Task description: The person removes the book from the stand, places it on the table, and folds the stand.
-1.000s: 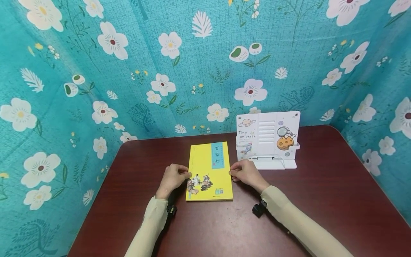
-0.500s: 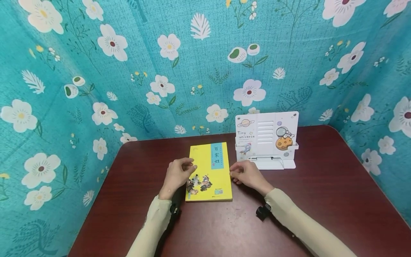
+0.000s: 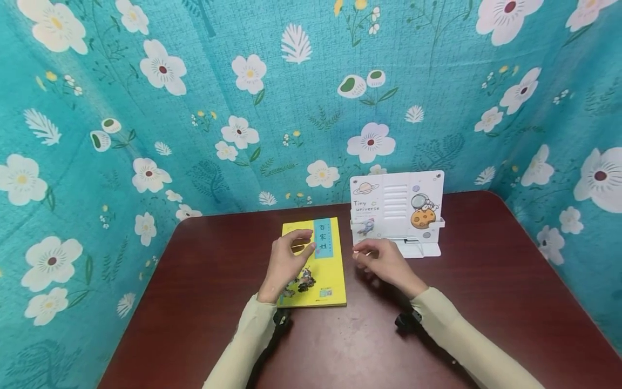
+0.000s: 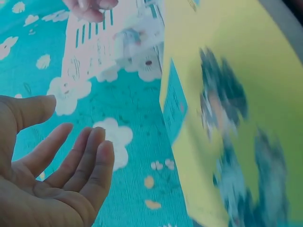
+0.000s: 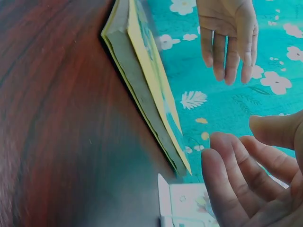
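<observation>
Shows a turquoise curtain [image 3: 286, 97] across the whole background, continuing past the left and right sides of a dark reddish-brown desk [image 3: 204, 281]. Bears printed white flowers [image 3: 170, 73], some red-centred, others yellow-centred, among white feathery leaves [image 3: 296, 43], green-middled white blooms [image 3: 352, 86], small yellow buds [image 3: 360, 4] and thin stems. Hangs with soft creases. Reveals rounded far corners on the desk, a pale sheen nearer the front and, from the right wrist, darker streaks along the surface.
</observation>
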Available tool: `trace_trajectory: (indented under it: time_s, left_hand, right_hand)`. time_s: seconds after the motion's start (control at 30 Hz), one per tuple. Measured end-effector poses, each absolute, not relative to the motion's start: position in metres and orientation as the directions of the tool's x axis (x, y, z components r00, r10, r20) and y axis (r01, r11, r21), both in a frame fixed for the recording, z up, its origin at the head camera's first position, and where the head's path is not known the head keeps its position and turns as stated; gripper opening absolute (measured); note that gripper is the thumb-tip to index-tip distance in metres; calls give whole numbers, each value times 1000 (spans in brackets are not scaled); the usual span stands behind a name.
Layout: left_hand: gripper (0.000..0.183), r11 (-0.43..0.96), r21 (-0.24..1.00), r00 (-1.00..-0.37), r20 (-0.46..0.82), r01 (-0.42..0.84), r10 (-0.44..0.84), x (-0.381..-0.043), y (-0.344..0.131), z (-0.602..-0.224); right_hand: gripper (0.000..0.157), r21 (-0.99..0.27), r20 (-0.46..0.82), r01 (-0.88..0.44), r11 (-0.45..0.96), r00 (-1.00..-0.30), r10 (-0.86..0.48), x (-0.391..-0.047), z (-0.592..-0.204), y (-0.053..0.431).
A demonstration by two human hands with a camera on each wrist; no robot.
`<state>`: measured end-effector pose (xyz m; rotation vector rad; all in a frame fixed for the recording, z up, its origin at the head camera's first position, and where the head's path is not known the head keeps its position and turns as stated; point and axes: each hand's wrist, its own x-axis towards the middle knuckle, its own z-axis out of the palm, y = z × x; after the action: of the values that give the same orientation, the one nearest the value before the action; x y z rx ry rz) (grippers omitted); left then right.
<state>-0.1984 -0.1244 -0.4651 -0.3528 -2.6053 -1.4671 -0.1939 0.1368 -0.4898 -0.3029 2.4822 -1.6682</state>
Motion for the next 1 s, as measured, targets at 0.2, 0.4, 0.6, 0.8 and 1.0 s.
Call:
trace_trajectory:
  time_s: [0.2,0.4,0.6,0.8,1.0]
  left_hand:
    - [32,450,848,-959,246,282,139,-202,-107,-467]
    - [32,450,848,-960,250,280,126,-205,-90,-467]
    - [33,443,854,-962,251,272,108,-212,-76,-471]
    - [37,418,870,-965,250,262,84,-219,-63,-472]
    - [35,396,882,-966,248,256,73,-225,-53,-471]
  right_hand:
    - [22,-924,82,-155,349,-973,-216,-196,-487,150]
    - [18,-917,97,-157,367,-980,-176,-197,-480,163]
    - [22,-917,115,-161,366,-983,-144,-200,-475,179]
    - [25,-917,137,-170,362,-984,-116,-204,-470,196]
    - [28,-908,147,-159,388,-987,-59,-207,-465,212]
